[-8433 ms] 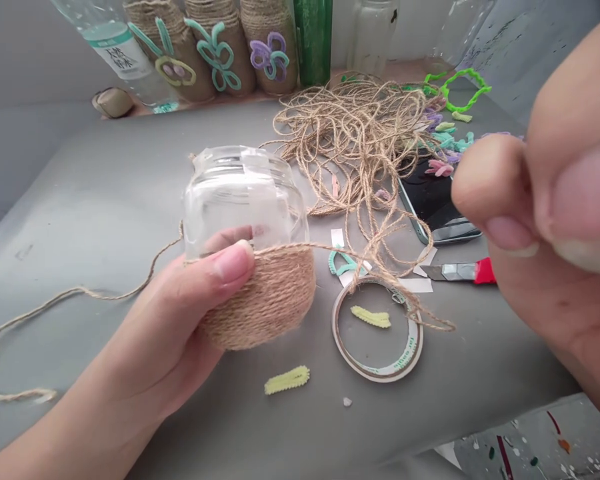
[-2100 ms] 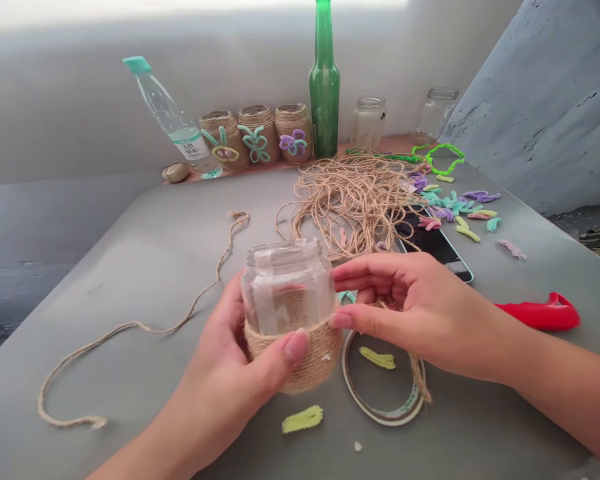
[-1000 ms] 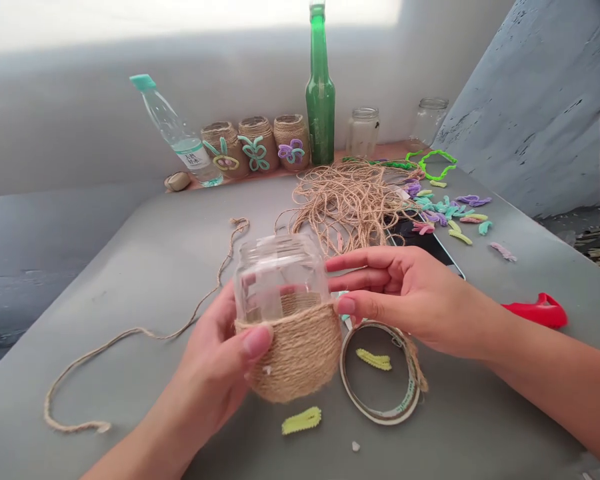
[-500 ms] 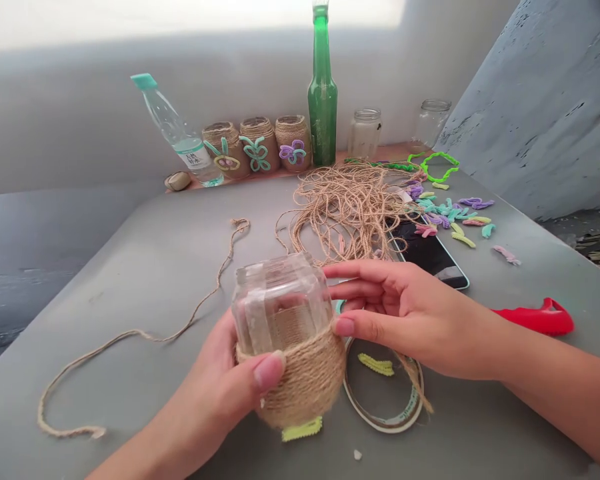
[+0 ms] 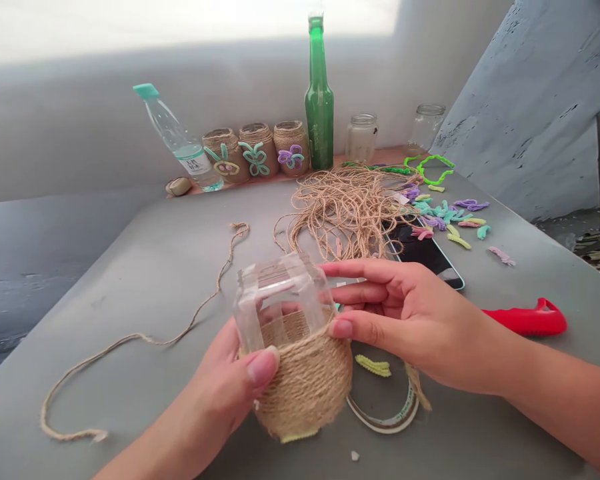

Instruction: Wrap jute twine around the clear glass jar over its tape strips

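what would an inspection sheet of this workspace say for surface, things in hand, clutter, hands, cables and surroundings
surface: grey table, loose twine strand across its left part
things in hand: glass jar, tilted, lower part wrapped in twine
clutter: tangled twine pile partly over phone; coloured fuzzy pieces; red handle; tape ring
hands: left hand holds jar; right hand at its side, grip unclear
cables: nothing seen
surroundings: green bottle, water bottle, wrapped jars, bare jars behind

Grey tabletop point(image 5: 145, 280) beneath tangled twine point(image 5: 345, 207), a loose cord point(image 5: 137, 336), a phone point(image 5: 430, 250) and a red handle point(image 5: 530, 322).
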Available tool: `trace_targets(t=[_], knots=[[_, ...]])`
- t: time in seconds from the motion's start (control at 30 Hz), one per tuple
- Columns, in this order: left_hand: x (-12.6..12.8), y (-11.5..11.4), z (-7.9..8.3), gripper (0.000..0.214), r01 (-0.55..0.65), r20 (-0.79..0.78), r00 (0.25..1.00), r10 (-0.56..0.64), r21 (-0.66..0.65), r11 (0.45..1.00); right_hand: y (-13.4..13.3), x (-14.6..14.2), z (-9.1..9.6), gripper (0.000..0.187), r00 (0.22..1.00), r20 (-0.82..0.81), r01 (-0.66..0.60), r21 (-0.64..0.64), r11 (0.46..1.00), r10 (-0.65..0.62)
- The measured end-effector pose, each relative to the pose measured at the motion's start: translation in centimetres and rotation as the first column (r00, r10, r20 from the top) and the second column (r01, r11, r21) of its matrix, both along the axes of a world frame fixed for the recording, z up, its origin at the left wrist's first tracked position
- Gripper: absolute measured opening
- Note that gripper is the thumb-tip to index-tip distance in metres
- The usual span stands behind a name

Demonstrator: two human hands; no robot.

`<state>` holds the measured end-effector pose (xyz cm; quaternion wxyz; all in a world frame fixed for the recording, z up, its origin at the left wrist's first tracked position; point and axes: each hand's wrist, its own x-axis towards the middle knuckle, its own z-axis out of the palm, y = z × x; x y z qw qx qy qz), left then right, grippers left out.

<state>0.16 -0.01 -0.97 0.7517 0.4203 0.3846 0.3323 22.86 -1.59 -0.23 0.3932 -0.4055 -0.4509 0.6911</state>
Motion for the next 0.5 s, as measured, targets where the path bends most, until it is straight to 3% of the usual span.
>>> trace_targets(t=[0.13, 0.3, 0.5], knots=[[-0.2, 0.3, -0.6, 0.048, -0.142, -0.064, 0.988, 0.141, -0.016, 0.990, 0.1, -0.3, -0.2, 0.053, 0.994, 0.007, 0.110, 0.009, 0.994, -0.111], [0.4, -0.4, -0.5, 0.063, -0.097, -0.102, 0.990, 0.098, 0.012, 0.995, -0.3, -0.7, -0.9, 0.061, 0.981, 0.130, 0.144, 0.028, 0.989, -0.147], [0.3, -0.4, 0.2, 0.072, -0.118, -0.238, 0.964, 0.120, 0.022, 0.993, 0.0, -0.3, -0.7, 0.055, 0.976, 0.201, 0.077, 0.056, 0.995, -0.087]])
